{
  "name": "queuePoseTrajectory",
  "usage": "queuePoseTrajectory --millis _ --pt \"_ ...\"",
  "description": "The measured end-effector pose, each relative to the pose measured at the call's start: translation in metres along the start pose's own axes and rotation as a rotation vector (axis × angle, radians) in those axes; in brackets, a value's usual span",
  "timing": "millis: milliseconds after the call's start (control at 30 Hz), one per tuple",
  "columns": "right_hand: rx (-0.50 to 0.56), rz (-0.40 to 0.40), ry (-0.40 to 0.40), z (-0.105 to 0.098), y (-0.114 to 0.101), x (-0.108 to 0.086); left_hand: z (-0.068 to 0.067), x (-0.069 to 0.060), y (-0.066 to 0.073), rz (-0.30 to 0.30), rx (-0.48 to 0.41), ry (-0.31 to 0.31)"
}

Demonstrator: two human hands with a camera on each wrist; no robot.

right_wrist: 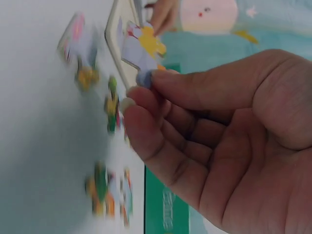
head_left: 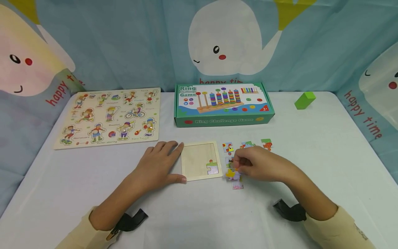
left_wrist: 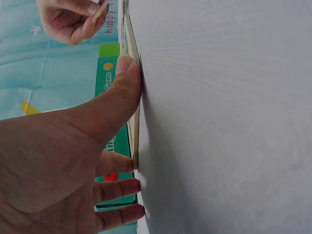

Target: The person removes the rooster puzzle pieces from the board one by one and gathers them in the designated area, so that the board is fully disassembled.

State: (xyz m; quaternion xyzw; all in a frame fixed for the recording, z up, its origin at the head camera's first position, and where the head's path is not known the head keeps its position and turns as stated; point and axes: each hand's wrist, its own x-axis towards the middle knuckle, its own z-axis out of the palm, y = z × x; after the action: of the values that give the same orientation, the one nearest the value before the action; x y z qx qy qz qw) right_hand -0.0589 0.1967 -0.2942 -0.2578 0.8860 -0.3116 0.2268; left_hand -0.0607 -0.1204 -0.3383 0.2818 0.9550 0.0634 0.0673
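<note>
My right hand point(head_left: 259, 164) pinches a jigsaw puzzle piece point(right_wrist: 145, 46) between thumb and fingertips; it is yellow and pale purple, with a rounded knob at the grip. In the head view this hand is over loose puzzle pieces point(head_left: 237, 185), just right of a square wooden puzzle tray point(head_left: 196, 157). One green and purple piece point(head_left: 212, 168) lies in the tray's lower right corner. My left hand point(head_left: 157, 167) rests at the tray's left side, fingers extended and thumb at the near edge. The left wrist view shows that thumb point(left_wrist: 117, 95) against the tray's rim.
Behind the tray stands a green Ring Challenge Game box point(head_left: 224, 103). A wooden board with sports figures point(head_left: 105, 117) lies at the back left. One green block point(head_left: 305, 100) is at the back right. A patterned curtain point(head_left: 140, 41) hangs behind the white table point(head_left: 326, 155).
</note>
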Motion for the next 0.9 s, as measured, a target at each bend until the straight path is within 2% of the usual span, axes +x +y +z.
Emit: queuePoseTrajectory --millis 200,333,567,900 --pt "-0.041 0.054 -0.049 -0.013 0.020 -0.022 -0.001 0.000 0.001 0.001 0.004 0.003" --pt "-0.038 0.062 -0.076 -0.017 0.032 -0.030 -0.001 0.001 0.001 0.000 0.005 0.003" --pt "0.025 0.115 -0.120 -0.014 0.038 -0.029 0.001 0.000 -0.001 -0.001 0.003 0.005" --pt "-0.009 0.123 -0.098 -0.013 0.038 -0.027 0.001 0.000 -0.001 0.001 0.000 0.007"
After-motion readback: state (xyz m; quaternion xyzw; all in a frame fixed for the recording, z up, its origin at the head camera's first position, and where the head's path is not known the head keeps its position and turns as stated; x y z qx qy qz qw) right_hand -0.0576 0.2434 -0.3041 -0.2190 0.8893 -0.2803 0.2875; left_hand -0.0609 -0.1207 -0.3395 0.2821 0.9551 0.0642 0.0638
